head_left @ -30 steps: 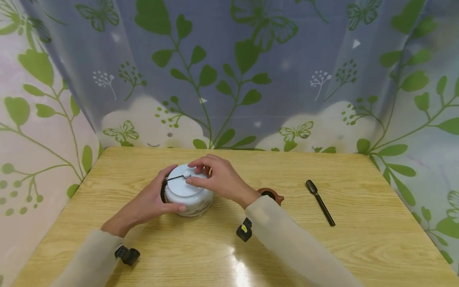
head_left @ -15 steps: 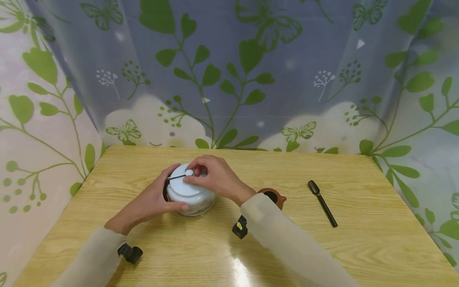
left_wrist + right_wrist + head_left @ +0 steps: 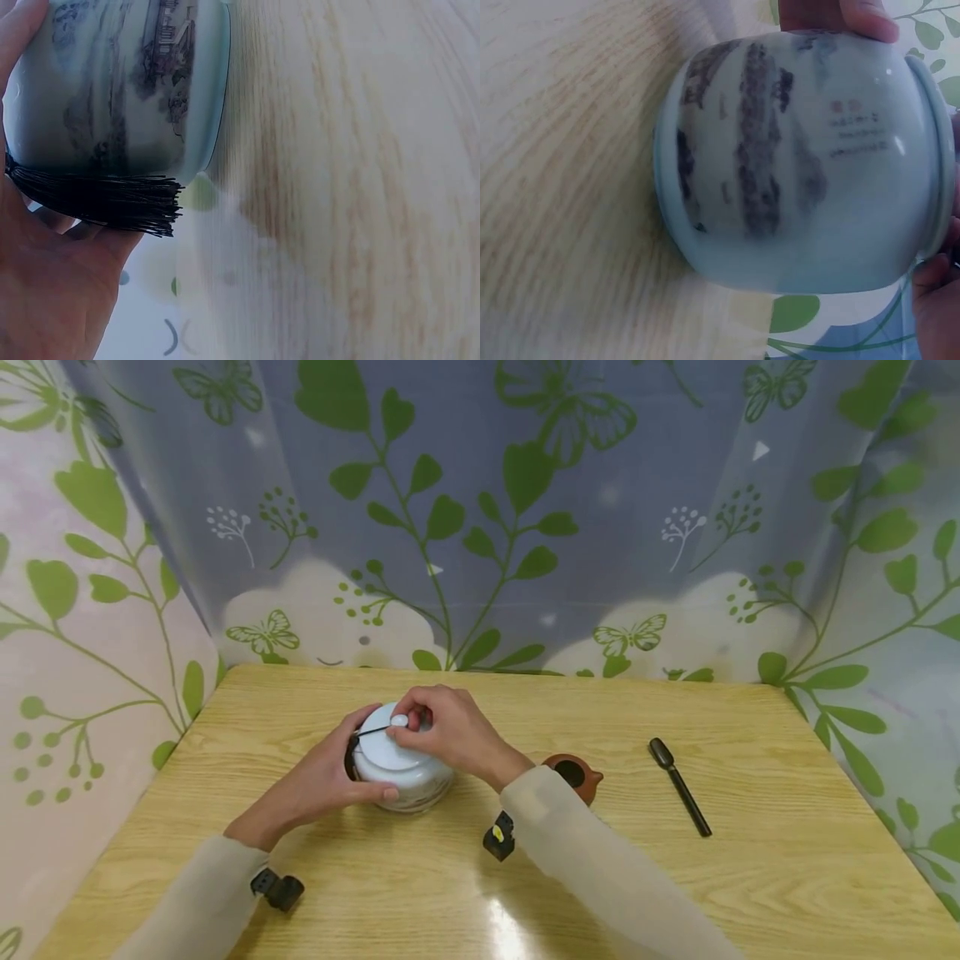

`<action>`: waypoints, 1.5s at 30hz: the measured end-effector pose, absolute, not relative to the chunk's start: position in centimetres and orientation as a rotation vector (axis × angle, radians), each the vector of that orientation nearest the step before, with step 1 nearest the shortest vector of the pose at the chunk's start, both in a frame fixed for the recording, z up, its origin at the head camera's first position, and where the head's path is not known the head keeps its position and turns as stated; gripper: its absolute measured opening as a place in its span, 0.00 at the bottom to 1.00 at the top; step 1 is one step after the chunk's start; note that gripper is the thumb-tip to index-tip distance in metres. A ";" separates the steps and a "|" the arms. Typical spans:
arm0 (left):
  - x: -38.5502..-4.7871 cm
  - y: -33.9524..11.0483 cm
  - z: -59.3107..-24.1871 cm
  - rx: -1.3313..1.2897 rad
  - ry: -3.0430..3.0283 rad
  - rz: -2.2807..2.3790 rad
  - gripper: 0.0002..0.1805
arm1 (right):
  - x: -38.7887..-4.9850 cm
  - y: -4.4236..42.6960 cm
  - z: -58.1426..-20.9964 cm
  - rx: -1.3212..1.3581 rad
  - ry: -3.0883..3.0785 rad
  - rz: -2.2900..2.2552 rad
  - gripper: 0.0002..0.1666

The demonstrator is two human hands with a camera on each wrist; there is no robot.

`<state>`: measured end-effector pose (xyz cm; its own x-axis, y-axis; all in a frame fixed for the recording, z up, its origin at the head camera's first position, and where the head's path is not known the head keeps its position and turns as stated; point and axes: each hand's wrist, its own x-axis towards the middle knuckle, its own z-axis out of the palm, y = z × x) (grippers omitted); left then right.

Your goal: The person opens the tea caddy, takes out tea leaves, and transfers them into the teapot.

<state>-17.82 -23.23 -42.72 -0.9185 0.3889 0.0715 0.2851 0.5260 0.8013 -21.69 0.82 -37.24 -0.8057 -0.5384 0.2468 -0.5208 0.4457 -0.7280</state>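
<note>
White-glazed and upright on the counter [image 3: 787, 860], the lidded jar [image 3: 412, 787] is cupped along its left side by the left grip [image 3: 324, 777], while the knob [image 3: 400, 721] atop it is pinched from the right by the right grip [image 3: 453, 731].

And here's the jar [image 3: 832, 255], pale blue-white, banded with a smoky purple-grey landscape, with little rows of dark writing and two faint red seal marks alongside! Its lid [image 3: 381, 749] goes plain, pale bluish white, with a white knob [image 3: 399, 721], a black cord [image 3: 372, 731] streaking across, and a jet-black tassel [image 3: 105, 204] down the side. Reddish brown on the small pot [image 3: 588, 783], dark at its opening; blackish brown on the scoop [image 3: 684, 793]. Honey-yellow wood grain runs along the bench [image 3: 412, 885], cream covers the sleeves [image 3: 198, 893], and the backdrop [image 3: 480, 410] flaunts green leaves and butterflies over slate blue, white clouds below.
</note>
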 end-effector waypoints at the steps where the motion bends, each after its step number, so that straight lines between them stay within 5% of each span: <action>1: -17.8 -23.2 -42.7 0.581 2.643 1.352 0.65 | -21.7 0.8 -37.3 -0.977 2.661 -1.330 0.07; 45: -17.7 -23.0 -42.5 0.551 2.623 1.383 0.65 | -20.4 -0.6 -40.4 -1.138 2.992 -1.531 0.04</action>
